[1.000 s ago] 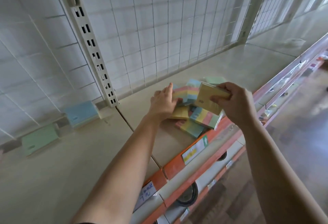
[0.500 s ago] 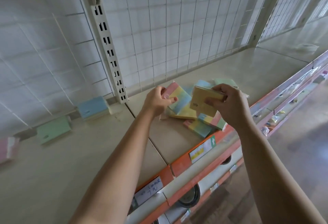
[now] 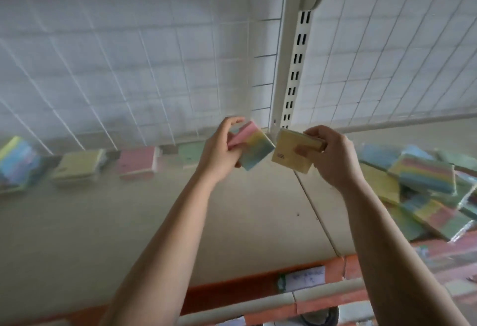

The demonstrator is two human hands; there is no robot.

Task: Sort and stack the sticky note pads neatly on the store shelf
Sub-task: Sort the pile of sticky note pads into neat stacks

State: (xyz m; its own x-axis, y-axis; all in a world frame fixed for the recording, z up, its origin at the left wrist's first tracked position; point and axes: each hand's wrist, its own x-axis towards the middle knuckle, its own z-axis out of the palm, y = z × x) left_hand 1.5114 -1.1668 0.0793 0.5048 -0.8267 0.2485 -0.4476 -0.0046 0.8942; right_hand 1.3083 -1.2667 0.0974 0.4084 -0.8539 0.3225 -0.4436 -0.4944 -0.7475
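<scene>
Holding two pads at mid-frame, both hands raised above the beige shelf (image 3: 245, 217). Head view only, blurred by motion.

Left hand (image 3: 219, 150): fingers closed around a square rainbow-striped sticky note pad (image 3: 254, 149), pink band uppermost, then yellow, green, blue. Thumb lies on the near face; fingertips curl over the pad's far edge. Pad tilted, one corner pointing down.

Right hand (image 3: 333, 158): fingers gripping a square pale yellow sticky note pad (image 3: 290, 155), thumb pressed on its near face, remaining fingers wrapped behind. Small dark print shows near its lower left corner. The two held pads sit just beside each other, corners nearly meeting; whether they touch cannot be told.

Left half of frame, along the back of the shelf against the white wire grid panel (image 3: 129, 67): a row of sorted pads. From far left: a multicoloured striped stack (image 3: 18, 163), a yellow pad (image 3: 80, 167), a pink pad (image 3: 138, 162), a green pad (image 3: 192, 154) partly hidden behind the left wrist.

Right edge of frame: a loose heap of mixed sticky note pads (image 3: 423, 191), striped, yellow and green ones overlapping at angles.

Centre top: a white slotted upright post (image 3: 294, 67) dividing the grid panels.

Bottom: orange shelf edge strip (image 3: 232, 292) with a handwritten paper label (image 3: 304, 278), text unreadable.
</scene>
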